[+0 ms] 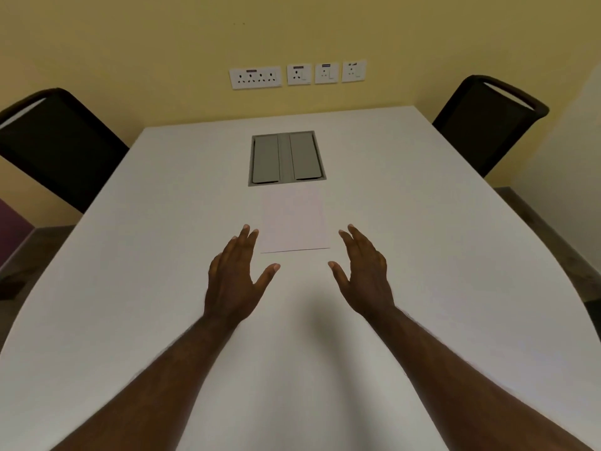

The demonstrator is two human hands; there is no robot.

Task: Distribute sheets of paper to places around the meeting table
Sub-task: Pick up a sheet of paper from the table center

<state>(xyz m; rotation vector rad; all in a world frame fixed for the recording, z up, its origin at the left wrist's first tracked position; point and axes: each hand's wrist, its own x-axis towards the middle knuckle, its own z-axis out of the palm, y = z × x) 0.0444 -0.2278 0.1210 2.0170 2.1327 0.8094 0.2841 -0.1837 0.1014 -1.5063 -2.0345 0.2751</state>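
A stack of white paper sheets (294, 219) lies flat in the middle of the white meeting table (136, 255), just in front of the grey cable hatch. My left hand (235, 278) hovers at the stack's near left corner, fingers spread, holding nothing. My right hand (364, 271) hovers at the near right corner, also spread and holding nothing. Both palms face inward toward the paper; the left fingertips are at the paper's left edge, the right hand a little apart from it.
A grey cable hatch (286, 157) with two lids is set into the table beyond the paper. Black chairs stand at the far left (55, 141) and far right (487, 125). Wall sockets (297, 74) line the yellow wall behind.
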